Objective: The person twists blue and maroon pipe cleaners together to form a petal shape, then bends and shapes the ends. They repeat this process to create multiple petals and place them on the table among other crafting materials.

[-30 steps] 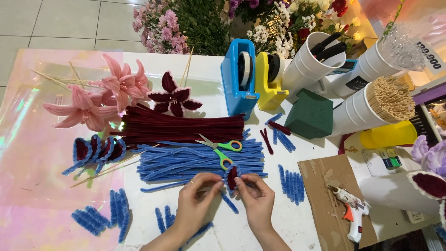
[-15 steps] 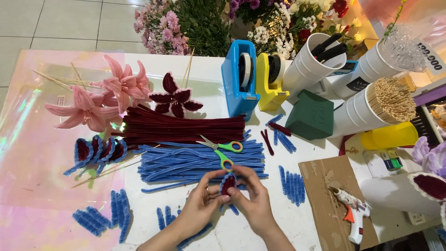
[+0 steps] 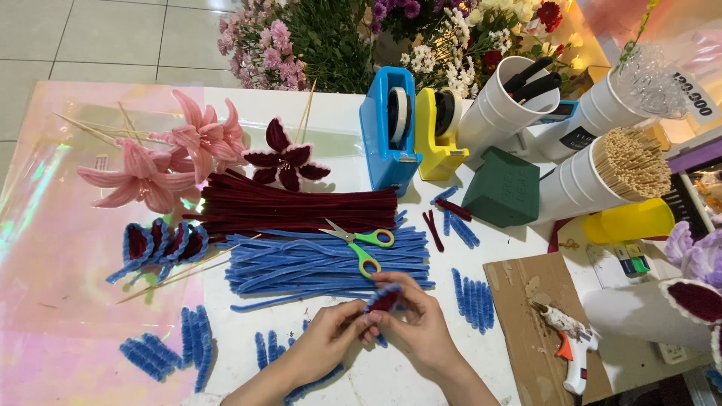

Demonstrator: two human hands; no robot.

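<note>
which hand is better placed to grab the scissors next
Probably the right hand. The green-handled scissors lie on the blue pipe cleaners just above it, handles toward that side. The left hand sits lower and further away. Both hands now pinch the blue-edged maroon petal.

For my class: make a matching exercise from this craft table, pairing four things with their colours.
Things:
1. scissors
2. glue gun
3. foam block
4. left tape dispenser

Colours:
A. dark green
B. blue
C. green and yellow handles
D. white with an orange trigger

Pairs: 1-C, 2-D, 3-A, 4-B
</note>
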